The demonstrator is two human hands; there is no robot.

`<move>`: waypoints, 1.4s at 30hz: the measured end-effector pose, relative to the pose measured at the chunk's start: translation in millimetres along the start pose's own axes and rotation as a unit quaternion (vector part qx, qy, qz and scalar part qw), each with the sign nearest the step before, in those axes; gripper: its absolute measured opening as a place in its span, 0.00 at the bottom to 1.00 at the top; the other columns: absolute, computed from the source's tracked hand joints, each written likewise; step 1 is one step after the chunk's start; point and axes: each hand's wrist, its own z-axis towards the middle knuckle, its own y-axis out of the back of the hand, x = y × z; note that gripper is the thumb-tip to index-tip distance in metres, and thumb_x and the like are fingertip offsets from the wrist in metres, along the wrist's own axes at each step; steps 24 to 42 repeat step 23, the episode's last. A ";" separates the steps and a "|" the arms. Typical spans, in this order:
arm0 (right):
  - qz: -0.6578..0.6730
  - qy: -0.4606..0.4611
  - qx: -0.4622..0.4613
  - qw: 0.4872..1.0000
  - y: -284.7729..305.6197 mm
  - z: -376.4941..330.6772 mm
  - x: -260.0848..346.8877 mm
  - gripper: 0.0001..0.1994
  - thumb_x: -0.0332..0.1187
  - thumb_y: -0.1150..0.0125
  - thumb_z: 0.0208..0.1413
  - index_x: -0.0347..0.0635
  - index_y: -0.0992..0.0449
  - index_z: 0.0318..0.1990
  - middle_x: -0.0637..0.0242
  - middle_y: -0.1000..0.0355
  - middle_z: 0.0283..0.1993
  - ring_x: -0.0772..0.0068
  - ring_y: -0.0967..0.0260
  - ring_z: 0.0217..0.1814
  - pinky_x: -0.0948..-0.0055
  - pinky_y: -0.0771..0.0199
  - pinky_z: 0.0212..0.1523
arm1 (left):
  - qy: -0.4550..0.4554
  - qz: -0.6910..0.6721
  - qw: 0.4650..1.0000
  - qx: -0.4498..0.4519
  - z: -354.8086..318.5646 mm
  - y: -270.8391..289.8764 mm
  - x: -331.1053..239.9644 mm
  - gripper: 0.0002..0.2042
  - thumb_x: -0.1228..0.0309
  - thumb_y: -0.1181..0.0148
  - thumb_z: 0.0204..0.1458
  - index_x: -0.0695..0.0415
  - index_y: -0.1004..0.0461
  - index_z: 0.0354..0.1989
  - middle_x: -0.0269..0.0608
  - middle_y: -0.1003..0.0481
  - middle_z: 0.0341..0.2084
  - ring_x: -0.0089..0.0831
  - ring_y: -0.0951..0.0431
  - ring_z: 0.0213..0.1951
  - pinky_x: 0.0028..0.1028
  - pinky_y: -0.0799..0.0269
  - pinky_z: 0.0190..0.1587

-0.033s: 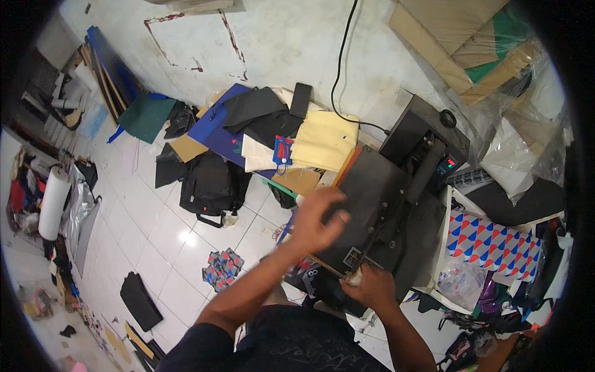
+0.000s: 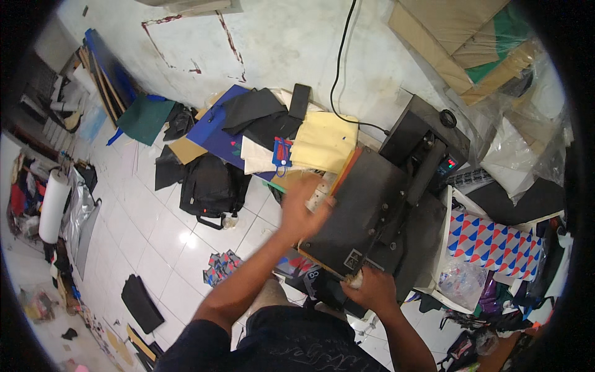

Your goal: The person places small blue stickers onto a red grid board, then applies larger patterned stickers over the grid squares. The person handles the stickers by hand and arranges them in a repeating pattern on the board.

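Observation:
A black heat press with a dark flat top plate stands in front of me, right of the middle. At its near edge my right hand is closed round the press handle, whose pale wrapped end shows beside the fingers. My left hand is at the left edge of the plate, slightly blurred, with thumb and fingers apart and nothing seen in it. Whether it touches the plate I cannot tell. Between thumb and fingers shows a pale, spotted surface. An orange strip runs along the plate's far left edge.
Beyond my left hand lie yellow cloth, black fabric and a dark phone. A black backpack and patterned pieces lie on the tiled floor. Right of the press is a white box beside patterned sheets. A black cable hangs down the wall.
My left hand has moved slightly left and away from me, from above the plate's left edge to beside it. My right hand stays on the press handle.

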 end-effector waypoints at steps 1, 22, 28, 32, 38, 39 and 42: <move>0.006 -0.012 0.022 1.000 5.4 1.2 4.2 0.29 0.57 0.39 0.43 0.37 0.26 0.40 0.47 0.26 0.40 0.48 0.27 0.43 0.53 0.28 0.47 | 0.006 0.048 0.999 -0.011 18.0 15.2 29.6 0.18 0.66 0.38 0.43 0.59 0.28 0.43 0.52 0.30 0.47 0.51 0.30 0.49 0.41 0.37 0.54; -0.069 -0.050 0.026 0.996 -6.9 11.6 -3.2 0.24 0.60 0.32 0.32 0.47 0.23 0.17 0.61 0.29 0.16 0.58 0.27 0.20 0.66 0.24 0.27 | 0.006 0.450 0.882 0.142 239.4 -68.1 379.8 0.44 0.35 0.51 0.47 0.51 0.49 0.68 0.62 0.61 0.68 0.61 0.64 0.68 0.57 0.70 0.66; -0.065 -0.078 0.093 0.990 -0.6 17.8 -1.1 0.24 0.61 0.32 0.32 0.47 0.22 0.18 0.59 0.27 0.18 0.57 0.25 0.23 0.67 0.23 0.30 | 0.003 0.448 0.882 0.146 241.3 -70.9 384.5 0.44 0.35 0.51 0.47 0.51 0.49 0.68 0.62 0.61 0.68 0.61 0.64 0.68 0.57 0.70 0.66; -0.065 -0.078 0.093 0.990 -0.6 17.8 -1.1 0.24 0.61 0.32 0.32 0.47 0.22 0.18 0.59 0.27 0.18 0.57 0.25 0.23 0.67 0.23 0.30 | 0.003 0.448 0.882 0.146 241.3 -70.9 384.5 0.44 0.35 0.51 0.47 0.51 0.49 0.68 0.62 0.61 0.68 0.61 0.64 0.68 0.57 0.70 0.66; -0.065 -0.078 0.093 0.990 -0.6 17.8 -1.1 0.24 0.61 0.32 0.32 0.47 0.22 0.18 0.59 0.27 0.18 0.57 0.25 0.23 0.67 0.23 0.30 | 0.003 0.448 0.882 0.146 241.3 -70.9 384.5 0.44 0.35 0.51 0.47 0.51 0.49 0.68 0.62 0.61 0.68 0.61 0.64 0.68 0.57 0.70 0.66; -0.065 -0.078 0.093 0.990 -0.6 17.8 -1.1 0.24 0.61 0.32 0.32 0.47 0.22 0.18 0.59 0.27 0.18 0.57 0.25 0.23 0.67 0.23 0.30 | 0.003 0.448 0.882 0.146 241.3 -70.9 384.5 0.44 0.35 0.51 0.47 0.51 0.49 0.68 0.62 0.61 0.68 0.61 0.64 0.68 0.57 0.70 0.66; -0.065 -0.078 0.093 0.990 -0.6 17.8 -1.1 0.24 0.61 0.32 0.32 0.47 0.22 0.18 0.59 0.27 0.18 0.57 0.25 0.23 0.67 0.23 0.30 | 0.003 0.448 0.882 0.146 241.3 -70.9 384.5 0.44 0.35 0.51 0.47 0.51 0.49 0.68 0.62 0.61 0.68 0.61 0.64 0.68 0.57 0.70 0.66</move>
